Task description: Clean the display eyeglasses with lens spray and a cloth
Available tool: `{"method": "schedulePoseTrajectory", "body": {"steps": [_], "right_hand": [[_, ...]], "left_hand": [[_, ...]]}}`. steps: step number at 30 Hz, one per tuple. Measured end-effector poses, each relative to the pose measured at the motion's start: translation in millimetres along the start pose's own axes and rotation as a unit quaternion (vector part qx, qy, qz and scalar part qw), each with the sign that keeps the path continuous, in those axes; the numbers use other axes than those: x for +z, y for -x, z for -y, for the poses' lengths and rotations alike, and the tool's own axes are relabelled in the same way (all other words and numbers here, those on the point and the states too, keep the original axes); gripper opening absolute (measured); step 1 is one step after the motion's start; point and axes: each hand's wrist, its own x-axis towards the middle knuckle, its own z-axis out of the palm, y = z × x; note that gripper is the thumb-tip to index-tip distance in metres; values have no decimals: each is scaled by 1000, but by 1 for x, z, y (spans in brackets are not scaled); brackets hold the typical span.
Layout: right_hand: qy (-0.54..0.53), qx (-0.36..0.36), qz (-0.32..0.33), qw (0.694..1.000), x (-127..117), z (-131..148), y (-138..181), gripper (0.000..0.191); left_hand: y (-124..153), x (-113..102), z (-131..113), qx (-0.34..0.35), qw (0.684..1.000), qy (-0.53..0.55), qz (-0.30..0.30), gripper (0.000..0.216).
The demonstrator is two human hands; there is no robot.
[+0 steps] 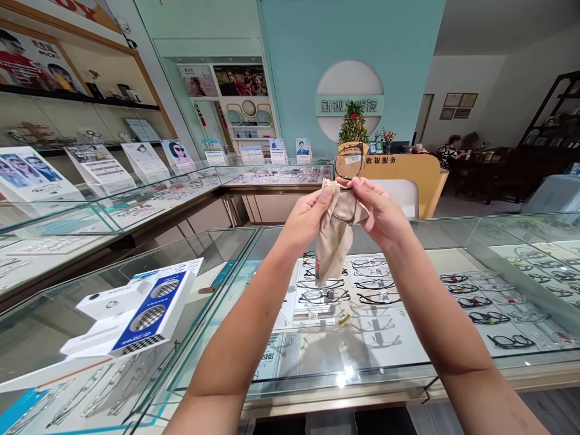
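I hold a pair of glasses up in front of me over a glass display counter. My left hand is closed, pinching a beige cleaning cloth against one lens. The cloth hangs down below both hands. My right hand is closed on the frame from the right side; the other lens stands clear above my fingers.
Several glasses frames lie in rows inside the counter below. A blue-and-white box and a white box sit on the left counter. A yellow reception desk with a small tree stands behind. A person sits far right.
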Motion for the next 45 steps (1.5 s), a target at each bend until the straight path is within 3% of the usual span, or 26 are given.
{"method": "schedulePoseTrajectory", "body": {"steps": [7, 11, 14, 20, 23, 29, 36, 38, 45], "right_hand": [[76, 43, 42, 995, -10, 11, 4, 38], [114, 89, 79, 986, -9, 8, 5, 41], [107, 103, 80, 986, -6, 6, 5, 42], [61, 122, 83, 987, -3, 8, 6, 45], [52, 127, 96, 986, -3, 9, 6, 46], [26, 149, 121, 981, 0, 9, 9, 44], [13, 167, 166, 972, 6, 5, 11, 39], [16, 156, 159, 975, 5, 6, 10, 37], [59, 126, 128, 982, -8, 15, 7, 36]], "left_hand": [[0, -8, -8, 26, 997, 10, -72, 64], [2, -8, -12, 37, 996, 19, -85, 62], [3, -9, -16, 26, 998, 15, -62, 57], [6, -17, -32, 7, 999, -15, 39, 49], [7, -18, -32, 2, 998, -28, 52, 53], [5, -9, -16, 58, 997, -40, -11, 48], [4, 5, -6, 136, 979, -72, -133, 52], [2, 4, -5, 121, 984, -53, -120, 54], [4, -15, -21, 16, 1000, 1, 26, 51]]}}
